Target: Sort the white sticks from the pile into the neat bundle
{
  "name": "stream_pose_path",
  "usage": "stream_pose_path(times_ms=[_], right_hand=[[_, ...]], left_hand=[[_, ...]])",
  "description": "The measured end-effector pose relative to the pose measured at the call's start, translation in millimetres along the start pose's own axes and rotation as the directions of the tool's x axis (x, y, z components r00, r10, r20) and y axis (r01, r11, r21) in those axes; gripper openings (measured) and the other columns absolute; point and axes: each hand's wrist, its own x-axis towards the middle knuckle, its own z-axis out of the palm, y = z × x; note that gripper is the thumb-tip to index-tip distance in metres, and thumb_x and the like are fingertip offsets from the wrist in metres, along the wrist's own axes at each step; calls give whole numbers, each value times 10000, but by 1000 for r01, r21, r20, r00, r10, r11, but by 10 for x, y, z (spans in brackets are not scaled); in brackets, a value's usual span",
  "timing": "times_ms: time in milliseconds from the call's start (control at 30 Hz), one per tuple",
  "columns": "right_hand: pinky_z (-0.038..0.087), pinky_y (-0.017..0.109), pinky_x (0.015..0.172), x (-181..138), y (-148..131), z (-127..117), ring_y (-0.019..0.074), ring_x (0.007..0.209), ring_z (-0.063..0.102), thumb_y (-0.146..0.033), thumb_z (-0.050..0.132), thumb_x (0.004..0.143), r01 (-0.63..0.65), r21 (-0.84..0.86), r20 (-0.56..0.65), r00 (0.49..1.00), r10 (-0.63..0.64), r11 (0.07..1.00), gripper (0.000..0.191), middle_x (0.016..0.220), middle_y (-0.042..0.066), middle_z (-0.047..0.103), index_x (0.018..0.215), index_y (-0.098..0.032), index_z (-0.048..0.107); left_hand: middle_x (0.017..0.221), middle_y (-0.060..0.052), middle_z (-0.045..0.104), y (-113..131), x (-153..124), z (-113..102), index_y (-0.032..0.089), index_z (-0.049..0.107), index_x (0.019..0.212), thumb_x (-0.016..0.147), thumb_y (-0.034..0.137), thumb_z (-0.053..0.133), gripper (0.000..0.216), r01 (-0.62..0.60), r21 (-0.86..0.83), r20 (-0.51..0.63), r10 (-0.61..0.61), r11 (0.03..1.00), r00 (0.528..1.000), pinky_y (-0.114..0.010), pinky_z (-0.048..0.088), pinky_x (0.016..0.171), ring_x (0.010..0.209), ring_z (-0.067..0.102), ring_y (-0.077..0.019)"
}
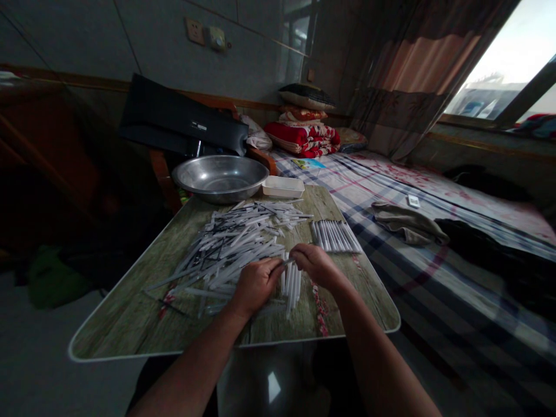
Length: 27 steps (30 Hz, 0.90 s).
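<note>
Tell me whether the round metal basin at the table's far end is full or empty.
Empty, it seems: the round metal basin shows a bare, shiny bottom, with nothing lying in it.

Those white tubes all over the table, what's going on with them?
A person handles them with bare hands. The left hand and right hand pinch one thin tube between them, above a small batch laid side by side. A big loose pile lies on the table to the left, a neat row to the right. A metal basin and a white tray stand at the far end.
</note>
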Motion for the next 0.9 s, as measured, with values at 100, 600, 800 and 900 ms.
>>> stream_pose_path(times_ms=[100, 600, 800, 900], right_hand=[[401, 214, 532, -104, 19, -153, 109, 557, 548, -144, 474, 845, -92, 68, 176, 981, 79, 993, 136, 657, -6, 634, 830, -176, 605], [424, 298, 747, -353, 851, -871, 229, 879, 612, -271, 427, 880, -542, -277, -571, 757, 318, 794, 271, 917, 135, 692, 899, -125, 655], [397, 306, 759, -334, 1034, -851, 256, 920, 627, -265, 430, 925, -739, -263, -674, 601, 429, 621, 298, 970, 165, 696, 1003, -111, 672], [403, 304, 756, -295, 1077, -807, 253, 910, 637, -270, 444, 925, -755, -268, -680, 589, 437, 598, 298, 963, 163, 697, 1026, -115, 678]], left_hand=[[831, -61, 700, 7, -6, 36, 203, 710, 919, 906, 368, 541, 236, -37, 100, -18, 39, 994, 999, -303, 462, 711, 791, 646, -213], [1123, -86, 599, -2, -1, 28, 207, 633, 1068, 888, 183, 526, 211, -148, 194, -358, 211, 970, 910, -426, 445, 952, 1078, 537, -248], [1118, -82, 600, -15, -1, 47, 206, 637, 1054, 886, 186, 529, 201, -159, 175, -343, 211, 972, 915, -418, 461, 939, 1070, 542, -242], [1124, -80, 600, -32, -1, 53, 212, 639, 1054, 885, 190, 532, 201, -151, 166, -342, 201, 974, 918, -425, 460, 947, 1074, 544, -242]])
